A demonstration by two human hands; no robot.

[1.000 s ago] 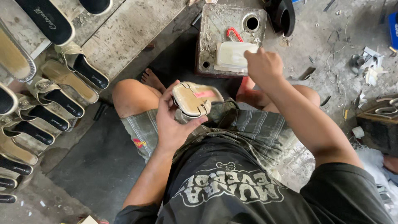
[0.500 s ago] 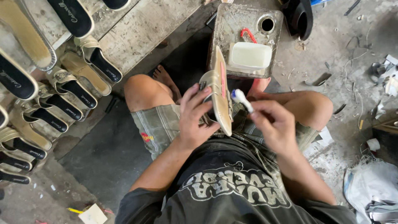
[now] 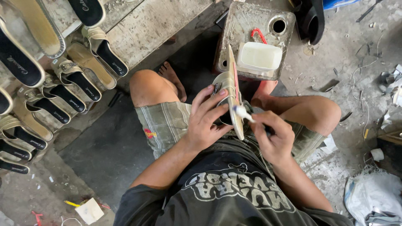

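Left hand (image 3: pixel 207 121) grips a gold sandal (image 3: pixel 231 90) held on edge above the lap, sole edge turned toward the camera, fingers wrapped around the strap side and thumb pressed near the lower end. Right hand (image 3: pixel 272 136) is closed around a small brush (image 3: pixel 242 112) whose pale, glue-coated tip touches the sandal's edge near its lower end; the handle is mostly hidden inside the fist.

Just beyond the sandal, between the person's knees, stands a dented metal can (image 3: pixel 253 37) with a round opening in its top. On it rests a white plastic tub (image 3: pixel 259 56), with a red loop (image 3: pixel 258 35) showing behind the tub. The upright sandal covers part of the can's near left corner. A bare foot (image 3: pixel 171 77) shows beside the left knee.

To the left, a weathered wooden bench (image 3: pixel 155 25) carries rows of finished sandals (image 3: pixel 79 81) with black insoles and gold straps, lying side by side. A dark shoe (image 3: pixel 312 19) lies on the concrete floor (image 3: pixel 356 62) at upper right, among scattered scraps. A white plastic bag (image 3: pixel 372 196) sits at lower right.

Both forearms angle inward from the body and meet over the lap. The left wrist bends up to keep the sandal vertical; the right wrist tilts down and leftward toward the sole edge.
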